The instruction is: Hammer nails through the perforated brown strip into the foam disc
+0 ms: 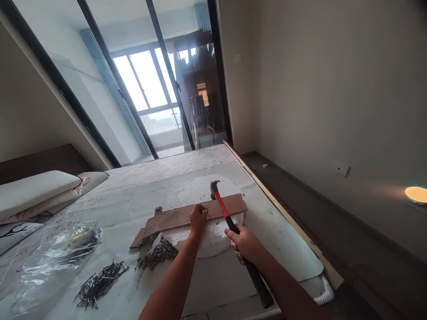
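My right hand (245,244) is wrapped round the black handle of a claw hammer (223,204); the steel head is raised over the brown board, with a red neck below it. The fingers of my left hand (199,218) are closed in a pinch on a small nail (206,207) at the board's surface. Rows of small dark holes cover much of the long brown board (176,217), which lies across a round white sheet (196,242). Grey crumbled rubble (160,252) is heaped by the board's near left part.
A pile of loose nails (100,283) lies at the lower left, beside a clear plastic bag (63,251). Folded bedding (43,195) is stacked farther left. A wooden edge (283,211) borders the bed on the right; glass sliding doors (147,80) stand beyond.
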Available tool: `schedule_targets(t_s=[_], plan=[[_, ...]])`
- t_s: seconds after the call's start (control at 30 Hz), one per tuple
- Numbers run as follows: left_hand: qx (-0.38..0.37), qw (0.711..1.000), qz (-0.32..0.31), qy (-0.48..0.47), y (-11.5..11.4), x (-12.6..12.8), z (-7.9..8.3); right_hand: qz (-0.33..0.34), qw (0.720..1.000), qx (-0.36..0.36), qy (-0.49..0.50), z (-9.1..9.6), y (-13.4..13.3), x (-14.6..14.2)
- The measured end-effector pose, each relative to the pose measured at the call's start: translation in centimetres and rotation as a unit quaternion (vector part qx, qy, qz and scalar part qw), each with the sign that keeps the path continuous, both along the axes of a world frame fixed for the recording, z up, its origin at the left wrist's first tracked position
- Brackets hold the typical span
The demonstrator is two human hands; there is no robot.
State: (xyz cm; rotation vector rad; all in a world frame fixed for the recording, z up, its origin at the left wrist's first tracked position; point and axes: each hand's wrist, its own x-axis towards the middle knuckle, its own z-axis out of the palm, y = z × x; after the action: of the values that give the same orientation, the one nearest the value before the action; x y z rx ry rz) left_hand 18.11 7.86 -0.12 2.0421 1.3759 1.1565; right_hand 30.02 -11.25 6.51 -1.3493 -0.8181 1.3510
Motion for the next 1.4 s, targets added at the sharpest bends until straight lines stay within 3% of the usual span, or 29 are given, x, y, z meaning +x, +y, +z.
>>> schedule_targets(t_s=[0.33,0.63,0.77,0.97,1.13,1.3,1.4], plan=[[-0.001,1.000,0.010,-0.028,0.4,-0.1,-0.6,0.003,0.998,-0.050,0.050,1.4,0.0,-0.9],[0.000,1.000,0.010,-0.015,0.3,0.1,-0.8,0.019,0.997,-0.057,0.057,0.4,0.4,-1.2],[0.000,1.000,0.012,0.000,0.2,0.3,-0.8,0.025,0.998,-0.027,0.044,0.2,0.2,-1.4],[-0.007,1.000,0.018,0.013,-0.3,0.3,-0.8,0.028,0.998,-0.057,-0.001,0.9,-0.2,-1.5],[0.007,1.000,0.009,0.015,-0.6,0.2,-0.8,0.029,0.999,-0.018,-0.002,1.4,-0.6,-0.9],[-0.001,1.000,0.017,0.005,-0.6,0.4,-1.0,0.025,0.997,-0.065,-0.032,1.4,-0.6,-1.2],[-0.004,0.999,0.027,0.020,-0.6,0.4,-1.0,0.015,0.999,-0.029,-0.044,1.5,-0.7,-1.3]])
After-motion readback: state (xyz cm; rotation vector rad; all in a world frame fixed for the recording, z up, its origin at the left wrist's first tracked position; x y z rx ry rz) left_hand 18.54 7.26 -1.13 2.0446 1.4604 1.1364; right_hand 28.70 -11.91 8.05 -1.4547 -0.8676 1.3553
